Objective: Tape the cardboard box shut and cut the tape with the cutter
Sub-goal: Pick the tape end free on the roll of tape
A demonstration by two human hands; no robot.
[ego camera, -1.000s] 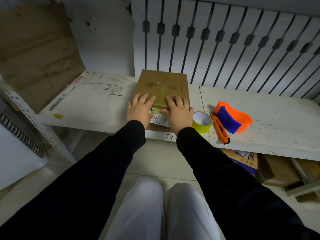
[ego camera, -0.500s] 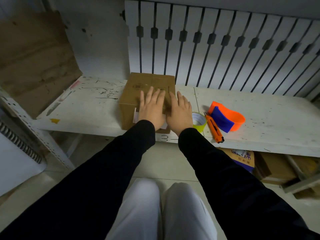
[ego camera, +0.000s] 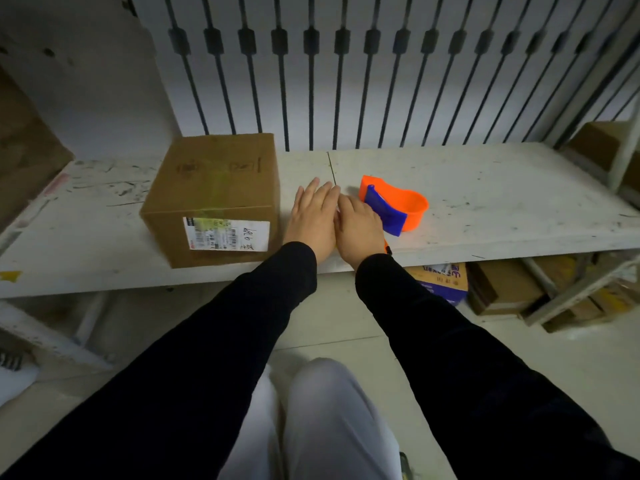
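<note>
Box: cardboard box [ego camera: 214, 188] stands on the white worktop [ego camera: 485, 188], left of both hands, its flaps down and flat; a strip of yellowish tape [ego camera: 217, 187] runs across the top and over the front edge.
Label: a white shipping label [ego camera: 227, 234] is on the box's front face, with handwritten marks at its right end; the tape end overlaps its upper left part.
Left hand: left hand [ego camera: 313, 220] lies palm down on the worktop just right of the box, apart from it, fingers stretched forward and together; its grip is flat and loose, holding nothing that shows.
Right hand: right hand [ego camera: 358, 226] lies palm down, touching the left hand along its inner side; fingers curve a little downward, and whether its grip closes on anything beneath cannot be told.
Cutter: only an orange and black tip [ego camera: 388, 247] shows at the right wrist, by the worktop's front edge; the rest is hidden under the hand.
Dispenser: an orange tape dispenser [ego camera: 398, 206] with a blue plate sits just right of the right hand, close to its fingers.
Sleeves: both arms are in black sleeves [ego camera: 242, 323].
Below the worktop: cardboard cartons [ego camera: 498, 289] lie on the floor at right.
Behind: a white slatted panel [ego camera: 346, 64] with dark slots.
</note>
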